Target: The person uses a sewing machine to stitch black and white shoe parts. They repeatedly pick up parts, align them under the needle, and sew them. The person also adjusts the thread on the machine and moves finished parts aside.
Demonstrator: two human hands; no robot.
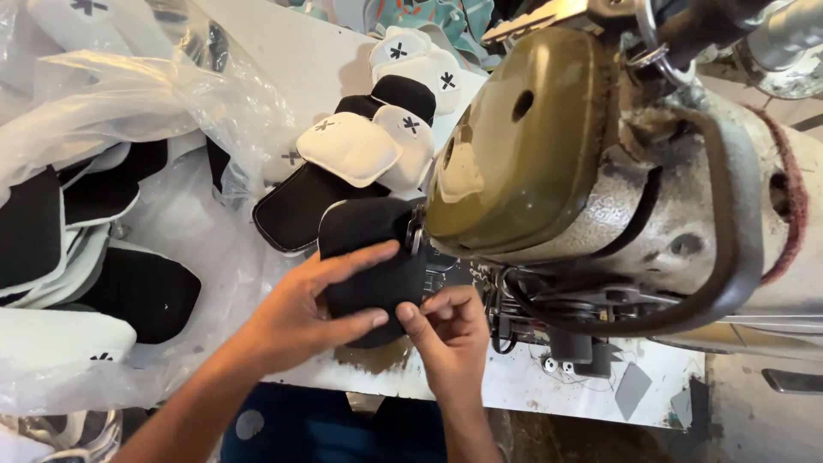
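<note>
A black padded piece, rounded at its corners and matte like foam-backed fabric, lies at the centre of the view, pushed up against the needle area of a sewing machine. Its long axis runs roughly from 12 to 6 o'clock, the upper end pointing toward the machine head. The left hand lies on it from 8 o'clock, fingers spread flat over the face and thumb curled under the lower edge, so the grip is a broad clamp on the piece. The right hand comes in from 5 o'clock and pinches the piece's lower right edge between thumb and forefinger, a narrow grip.

The machine fills the right half: an olive-green, smooth, rounded metal cover over a worn, mottled grey body, with a dark curved bar looping around it.

At 11 to 12 o'clock from the hands lies a heap of stitched pieces, white puffy pads with small black cross marks sewn onto black flat bases. At 9 o'clock, crinkled clear plastic bags hold more black and white padded pieces, stacked loosely and partly spilling out.

All of this rests on a white bench, scuffed and stained along its near edge at 6 o'clock.
</note>
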